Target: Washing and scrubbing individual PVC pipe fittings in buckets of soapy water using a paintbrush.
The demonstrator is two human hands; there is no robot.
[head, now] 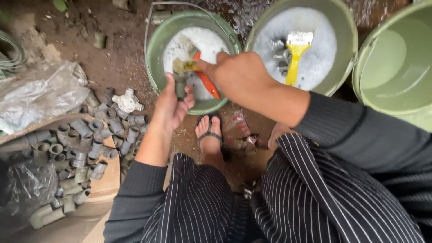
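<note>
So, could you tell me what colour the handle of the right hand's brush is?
Orange, seen in the head view.

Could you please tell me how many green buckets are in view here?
3: one bucket under the hands, a middle bucket holding a yellow brush, and a right bucket, cut off.

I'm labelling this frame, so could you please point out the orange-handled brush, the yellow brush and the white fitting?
orange-handled brush (pixel 208 83), head view, on its handle.
yellow brush (pixel 294 60), head view, on its handle.
white fitting (pixel 126 102), head view, on its centre.

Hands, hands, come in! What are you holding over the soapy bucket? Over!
Left hand grips a small grey pipe fitting. Right hand holds an orange-handled brush against it. Both over the foamy green bucket. Nothing in the way.
</note>
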